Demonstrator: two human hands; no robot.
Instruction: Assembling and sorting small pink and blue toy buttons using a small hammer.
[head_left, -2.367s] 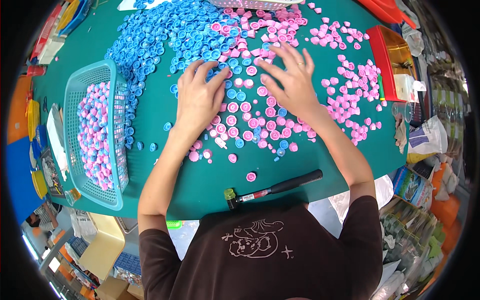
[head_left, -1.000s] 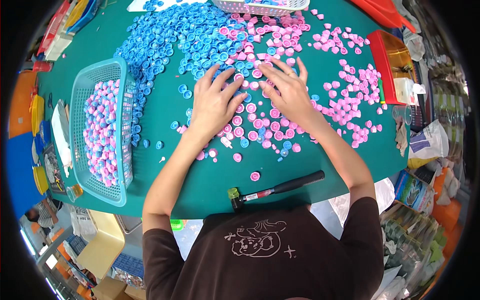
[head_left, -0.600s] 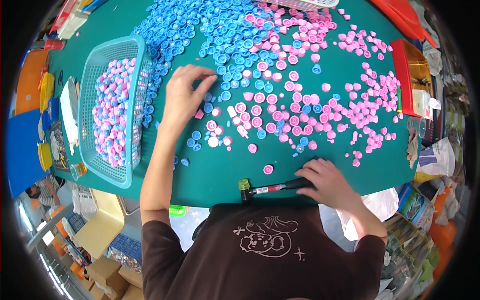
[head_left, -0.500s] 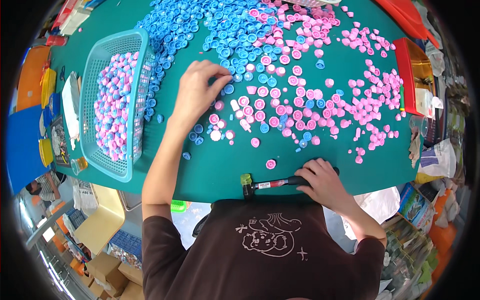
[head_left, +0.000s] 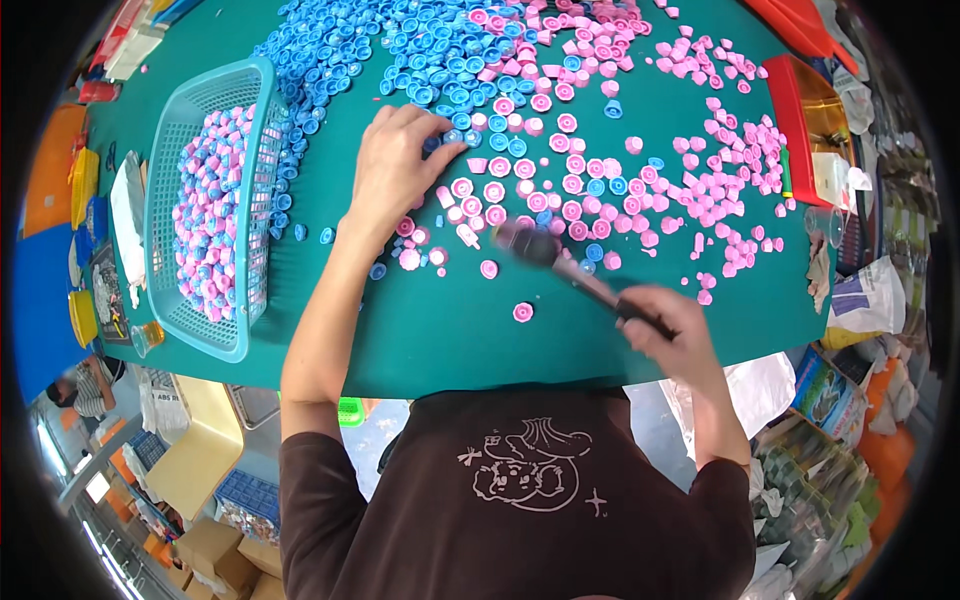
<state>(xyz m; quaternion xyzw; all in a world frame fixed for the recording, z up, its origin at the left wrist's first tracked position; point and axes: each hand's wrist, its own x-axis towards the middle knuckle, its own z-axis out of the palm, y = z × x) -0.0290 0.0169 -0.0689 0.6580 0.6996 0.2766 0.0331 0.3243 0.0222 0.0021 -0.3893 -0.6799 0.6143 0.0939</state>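
Observation:
My right hand [head_left: 668, 330] is wrapped round the handle of a small mallet [head_left: 590, 283]. The mallet is raised over the table, and its head is smeared by motion. At the near edge of the blue heap, my left hand [head_left: 403, 160] rests with thumb and index finger closed round a small blue cup-shaped piece [head_left: 454, 137]. Its other fingers are curled and partly hidden. Right of this hand lie loose pink scalloped pieces [head_left: 494, 192] and blue ones. A single pink piece [head_left: 523, 312] sits apart, nearer to me.
A turquoise basket [head_left: 160, 260] of joined pink-and-blue pieces stands at the left. A large heap of blue pieces [head_left: 320, 50] spreads at the back, beside scattered pink pieces [head_left: 740, 200]. A red box [head_left: 793, 130] is at the right edge of the green table [head_left: 420, 340].
My right hand has lifted the mallet off the table's near edge and swung its head forward, toward the pieces. My left hand stays near the blue pieces, its fingers lower against them.

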